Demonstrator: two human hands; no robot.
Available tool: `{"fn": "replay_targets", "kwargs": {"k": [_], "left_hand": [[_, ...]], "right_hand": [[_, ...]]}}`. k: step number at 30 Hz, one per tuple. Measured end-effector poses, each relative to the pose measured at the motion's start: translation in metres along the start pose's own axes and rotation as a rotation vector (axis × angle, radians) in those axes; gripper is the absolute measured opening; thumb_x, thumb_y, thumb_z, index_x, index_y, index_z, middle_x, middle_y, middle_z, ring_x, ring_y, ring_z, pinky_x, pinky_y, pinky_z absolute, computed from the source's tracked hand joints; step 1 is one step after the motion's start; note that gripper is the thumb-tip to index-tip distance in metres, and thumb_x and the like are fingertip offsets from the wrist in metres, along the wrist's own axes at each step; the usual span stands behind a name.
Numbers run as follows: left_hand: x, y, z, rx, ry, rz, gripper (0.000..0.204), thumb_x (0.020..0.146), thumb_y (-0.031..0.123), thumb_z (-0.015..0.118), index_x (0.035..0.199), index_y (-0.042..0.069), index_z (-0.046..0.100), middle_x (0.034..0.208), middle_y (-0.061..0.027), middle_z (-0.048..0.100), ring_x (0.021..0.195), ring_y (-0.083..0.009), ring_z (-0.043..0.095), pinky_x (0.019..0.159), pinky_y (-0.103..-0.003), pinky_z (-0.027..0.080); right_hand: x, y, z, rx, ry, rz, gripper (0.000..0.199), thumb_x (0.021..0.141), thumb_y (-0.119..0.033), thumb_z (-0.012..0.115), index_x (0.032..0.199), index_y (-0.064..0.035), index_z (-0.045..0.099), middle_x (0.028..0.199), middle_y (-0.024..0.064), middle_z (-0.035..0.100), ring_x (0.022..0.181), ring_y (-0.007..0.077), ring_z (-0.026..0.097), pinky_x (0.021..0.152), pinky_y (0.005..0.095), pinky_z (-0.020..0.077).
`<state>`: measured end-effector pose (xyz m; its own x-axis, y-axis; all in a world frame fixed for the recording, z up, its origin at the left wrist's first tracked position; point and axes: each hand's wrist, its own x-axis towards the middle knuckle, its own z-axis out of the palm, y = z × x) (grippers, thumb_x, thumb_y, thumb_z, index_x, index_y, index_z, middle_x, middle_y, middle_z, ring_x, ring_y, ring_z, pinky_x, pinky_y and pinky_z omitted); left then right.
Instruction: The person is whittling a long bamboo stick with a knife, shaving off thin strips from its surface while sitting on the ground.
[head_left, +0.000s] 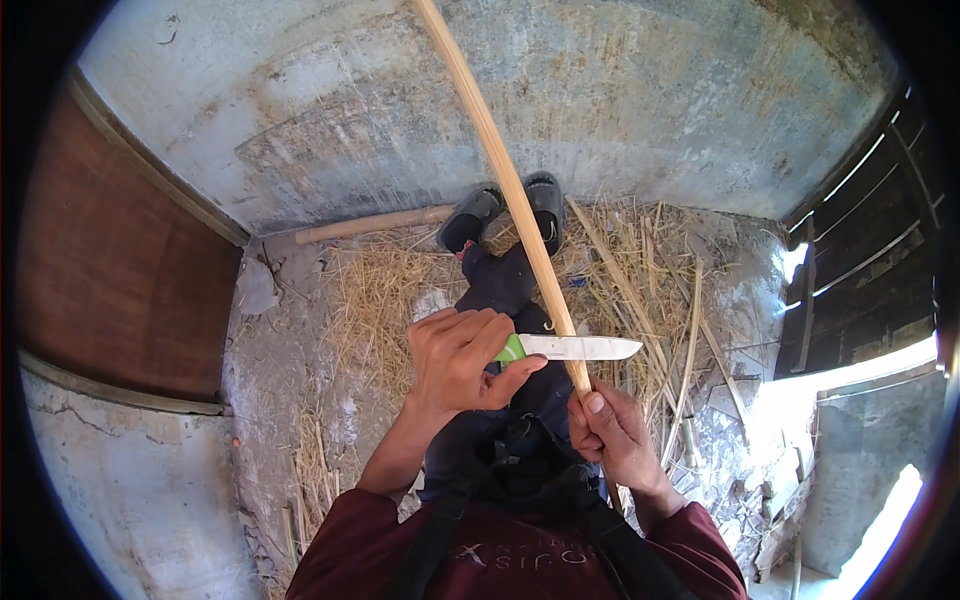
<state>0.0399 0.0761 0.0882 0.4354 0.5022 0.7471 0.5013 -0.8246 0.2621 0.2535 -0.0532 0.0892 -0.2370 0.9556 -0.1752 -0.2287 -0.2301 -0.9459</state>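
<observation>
My left hand (455, 360) is closed around the green handle of a knife (590, 347). Its blade points to the right and lies across a long, pale bamboo strip (500, 160), touching it or just over it. The strip runs from the top of the view down toward my lap, slanting to the right. Close below the blade, my right hand (615, 430) grips the strip's near end, thumb on top. Below that hand, I cannot make out where the strip ends.
Pale shavings (380, 290) litter the floor around my legs and grey shoes (470, 217). A pole (370, 224) lies along the stained wall (330, 130). Several loose strips (690, 340) lie at right. A brown door panel (130, 250) stands left, dark slats (865, 240) right.
</observation>
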Motion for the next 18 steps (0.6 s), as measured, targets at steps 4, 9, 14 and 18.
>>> {"fn": "replay_targets", "kwargs": {"k": [4, 9, 14, 18], "left_hand": [[0.0026, 0.0011, -0.0011, 0.013, -0.010, 0.002, 0.052, 0.086, 0.051, 0.083, 0.070, 0.009, 0.058, 0.059, -0.0020, 0.048, 0.046, -0.0220, 0.052, 0.045, -0.035, 0.038], [0.0040, 0.0000, -0.0011, 0.014, -0.011, 0.015, 0.052, 0.085, 0.051, 0.083, 0.070, 0.009, 0.058, 0.060, -0.0019, 0.048, 0.046, -0.0216, 0.052, 0.045, -0.035, 0.038], [0.0049, 0.0019, 0.0002, 0.018, 0.011, 0.024, 0.050, 0.085, 0.051, 0.084, 0.072, 0.009, 0.060, 0.061, -0.0017, 0.050, 0.048, -0.0211, 0.053, 0.046, -0.035, 0.039], [0.0045, 0.0019, -0.0014, 0.021, -0.008, 0.022, 0.048, 0.085, 0.050, 0.084, 0.075, 0.008, 0.062, 0.063, -0.0024, 0.053, 0.049, -0.0214, 0.055, 0.047, -0.035, 0.040]], "right_hand": [[-0.0009, 0.0019, -0.0008, 0.026, 0.002, 0.017, 0.043, 0.118, -0.042, 0.041, 0.102, -0.0044, 0.054, 0.067, -0.0030, 0.044, 0.055, 0.0047, 0.034, 0.050, 0.0244, 0.0269], [-0.0017, 0.0016, -0.0010, 0.020, 0.001, 0.017, 0.041, 0.118, -0.041, 0.040, 0.101, -0.0053, 0.054, 0.067, -0.0037, 0.043, 0.055, 0.0043, 0.033, 0.050, 0.0246, 0.0255], [-0.0033, 0.0013, 0.0004, 0.028, 0.005, 0.015, 0.041, 0.118, -0.040, 0.040, 0.101, -0.0059, 0.053, 0.066, -0.0040, 0.043, 0.054, 0.0043, 0.033, 0.050, 0.0247, 0.0252], [-0.0043, 0.0006, 0.0005, 0.022, 0.008, 0.031, 0.041, 0.118, -0.040, 0.040, 0.101, -0.0058, 0.053, 0.067, -0.0036, 0.043, 0.055, 0.0045, 0.033, 0.050, 0.0245, 0.0259]]}}
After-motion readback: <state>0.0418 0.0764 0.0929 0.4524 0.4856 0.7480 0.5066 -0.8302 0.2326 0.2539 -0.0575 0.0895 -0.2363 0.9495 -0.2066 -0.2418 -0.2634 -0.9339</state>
